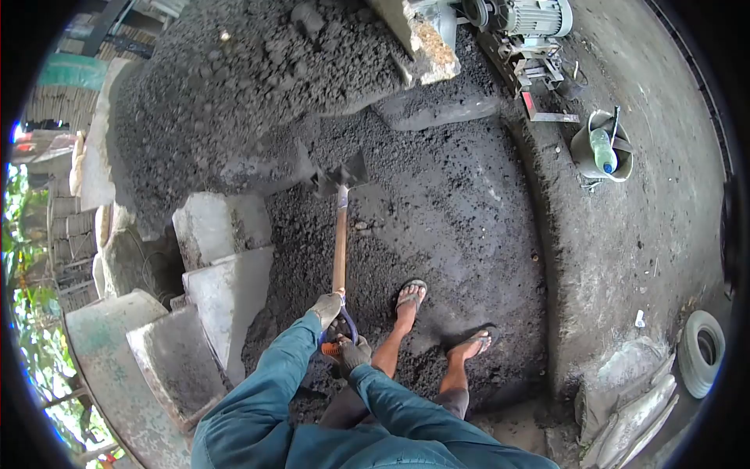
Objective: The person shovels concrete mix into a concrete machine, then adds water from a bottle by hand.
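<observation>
A shovel with a wooden shaft (341, 242) reaches forward from my body, its dark metal blade (353, 170) at the foot of a heap of dark, lumpy material. My left hand (326, 309), in a dusty glove, is closed round the lower part of the shaft. Close behind it, my right hand (353, 354), also gloved, grips the blue and orange handle (334, 338) at the shovel's end. Both fists hide parts of the grip. Some dark material lies around the blade, which is partly blurred.
The dark heap (258, 86) rises ahead. Concrete slabs (223, 301) and a rusty drum (117, 336) stand on the left. A raised ledge (582, 258) on the right carries a motor (539, 17) and a bucket (582, 152) with a green bottle. A tyre (701, 354) lies lower right.
</observation>
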Tool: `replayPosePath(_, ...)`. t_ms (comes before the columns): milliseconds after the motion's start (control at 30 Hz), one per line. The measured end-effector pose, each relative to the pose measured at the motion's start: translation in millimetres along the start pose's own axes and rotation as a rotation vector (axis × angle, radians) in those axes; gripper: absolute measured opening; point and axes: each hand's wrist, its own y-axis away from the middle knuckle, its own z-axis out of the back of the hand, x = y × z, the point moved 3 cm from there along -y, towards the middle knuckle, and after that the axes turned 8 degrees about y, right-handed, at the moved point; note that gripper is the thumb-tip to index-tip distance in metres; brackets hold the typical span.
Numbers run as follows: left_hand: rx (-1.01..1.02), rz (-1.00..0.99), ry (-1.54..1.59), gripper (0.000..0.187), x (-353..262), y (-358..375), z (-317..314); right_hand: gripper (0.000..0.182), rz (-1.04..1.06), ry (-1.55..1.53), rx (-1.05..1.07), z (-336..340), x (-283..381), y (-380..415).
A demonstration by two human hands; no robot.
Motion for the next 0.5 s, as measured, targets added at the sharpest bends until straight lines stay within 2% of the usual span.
replayPosePath(33, 0.027, 0.031, -0.044, 0.069, -15.5, -3.1, 6.8, 0.030, 0.074, 0.084, 0.023, -9.0, 17.2, -14.5)
replayPosePath(67, -0.079, -0.179, -0.097, 0.066, -14.3, -53.5, 16.4, 0.033, 0.145, 0.166, 0.049, -20.8, 35.2, -32.3)
replayPosePath(100, 0.031, -0.116, 0.039, 0.061, -52.0, -50.4, 25.5, 0.035, 0.160, 0.258, 0.033, -28.7, 104.2, -5.4)
replayPosePath(133, 0.071, -0.162, 0.177, 0.058, -63.2, -95.3, 30.7, 0.034, 0.241, 0.343, -0.003, -42.5, 113.3, -46.4)
replayPosePath(167, 0.058, -0.075, 0.258, 0.053, -108.5, -62.7, 30.2, 0.029, 0.361, 0.325, -0.026, -54.1, 115.5, -97.9)
replayPosePath(200, 0.040, -0.064, 0.285, 0.050, -107.3, -101.4, 17.6, 0.025, 0.357, 0.145, 0.034, -44.6, 133.1, -96.9)
replayPosePath(233, -0.058, -0.259, -0.004, 0.046, -106.9, -113.8, 4.5, 0.021, 0.391, 0.195, 0.013, -20.8, 105.7, -153.8)
replayPosePath(267, -0.044, -0.206, -0.107, 0.046, -104.1, -91.0, -15.5, 0.019, 0.255, -0.033, 0.199, 14.5, 93.8, -180.3)
replayPosePath(300, -0.040, -0.165, -0.213, 0.046, -104.6, -66.5, -28.7, 0.020, 0.286, -0.109, 0.176, 56.5, 90.9, -199.7)
replayPosePath(367, -0.012, -0.288, -0.256, 0.042, -56.2, -97.9, -49.3, 0.021, 0.295, -0.150, 0.101, 113.3, 106.2, -228.8)
replayPosePath(433, 0.170, -0.089, 0.052, 0.044, -42.8, -65.1, -60.3, 0.040, 0.387, 0.151, -0.082, 154.5, 129.5, -206.1)
replayPosePath(500, 0.170, 0.005, 0.162, 0.049, -27.6, -53.3, -69.3, 0.042, 0.331, -0.047, -0.057, 182.4, 110.4, -187.4)
